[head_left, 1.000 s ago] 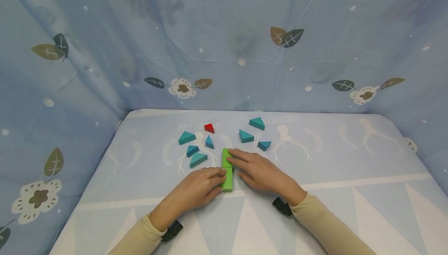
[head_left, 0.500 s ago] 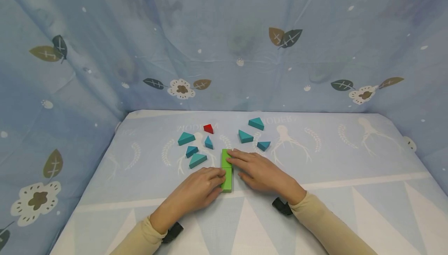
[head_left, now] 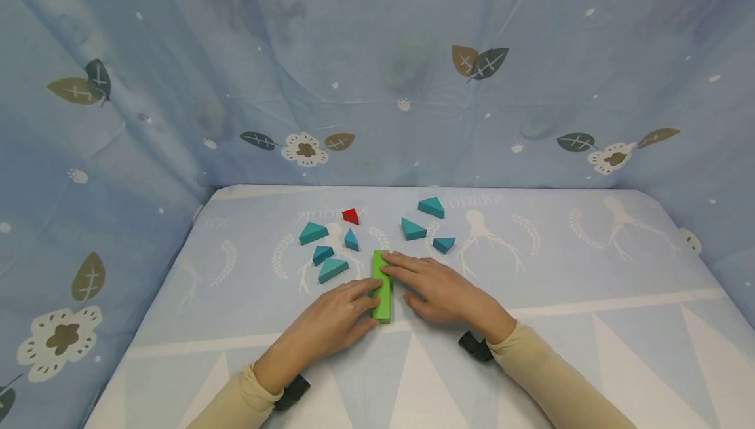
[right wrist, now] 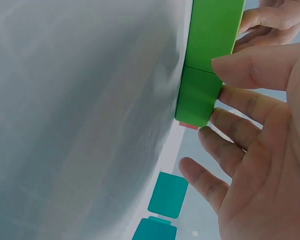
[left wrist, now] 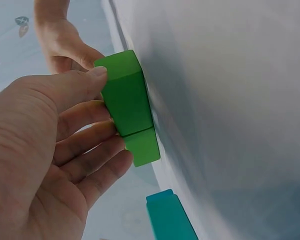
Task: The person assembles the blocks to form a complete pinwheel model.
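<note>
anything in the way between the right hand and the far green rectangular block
Nothing visible: the right hand touches the far green rectangular block directly. The teal triangular blocks lie apart from both.

Three views: one high and wide, two close and rolled.
My head cam looks forward and down from the near side, well back, taking in the counter [head_left: 590,262], the patterned cloth [head_left: 377,36] behind and both sleeves [head_left: 234,396]. My left wrist cam sits low and close on the palm side of the left grip [head_left: 337,314], rolled so the counter stands at frame right; my right one mirrors it at the right grip [head_left: 442,290], counter at frame left. All three share the green blocks [head_left: 383,311]; each wrist view also catches the opposite grip up top.
</note>
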Demonstrator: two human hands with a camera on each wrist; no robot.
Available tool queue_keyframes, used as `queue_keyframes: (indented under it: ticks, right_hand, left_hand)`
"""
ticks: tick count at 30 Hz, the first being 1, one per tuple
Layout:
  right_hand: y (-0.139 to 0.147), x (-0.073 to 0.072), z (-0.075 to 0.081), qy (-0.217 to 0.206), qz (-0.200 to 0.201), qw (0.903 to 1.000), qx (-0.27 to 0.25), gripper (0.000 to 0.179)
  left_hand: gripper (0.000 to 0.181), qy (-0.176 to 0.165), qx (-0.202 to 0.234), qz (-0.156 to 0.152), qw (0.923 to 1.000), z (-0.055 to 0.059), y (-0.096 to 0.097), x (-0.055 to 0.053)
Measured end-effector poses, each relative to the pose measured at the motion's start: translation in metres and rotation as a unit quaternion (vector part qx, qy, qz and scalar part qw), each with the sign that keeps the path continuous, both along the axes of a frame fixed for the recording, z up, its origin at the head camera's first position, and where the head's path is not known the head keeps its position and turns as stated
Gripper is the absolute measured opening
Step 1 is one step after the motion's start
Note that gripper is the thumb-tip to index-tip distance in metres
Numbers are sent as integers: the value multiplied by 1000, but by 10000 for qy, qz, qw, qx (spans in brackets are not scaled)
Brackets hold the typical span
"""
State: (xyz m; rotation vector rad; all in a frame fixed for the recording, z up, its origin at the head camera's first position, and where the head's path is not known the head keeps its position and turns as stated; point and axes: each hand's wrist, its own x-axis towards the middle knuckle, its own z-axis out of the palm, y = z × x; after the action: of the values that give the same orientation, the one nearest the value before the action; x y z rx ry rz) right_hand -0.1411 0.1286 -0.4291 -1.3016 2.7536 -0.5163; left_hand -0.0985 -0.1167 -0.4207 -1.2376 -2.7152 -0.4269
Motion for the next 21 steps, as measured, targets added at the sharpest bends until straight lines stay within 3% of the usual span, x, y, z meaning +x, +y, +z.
queue_keyframes:
  ticks: [10,21]
  right_hand:
    - [0,1,1,-166,-64,9998,89,60]
    - [-1,2,1,-12,-78,10000,5,58]
  left_hand:
    - [33,8,29,-76,10000,-1,-1,-2]
    - [31,-138,292,21,9995,-5,-2,-3]
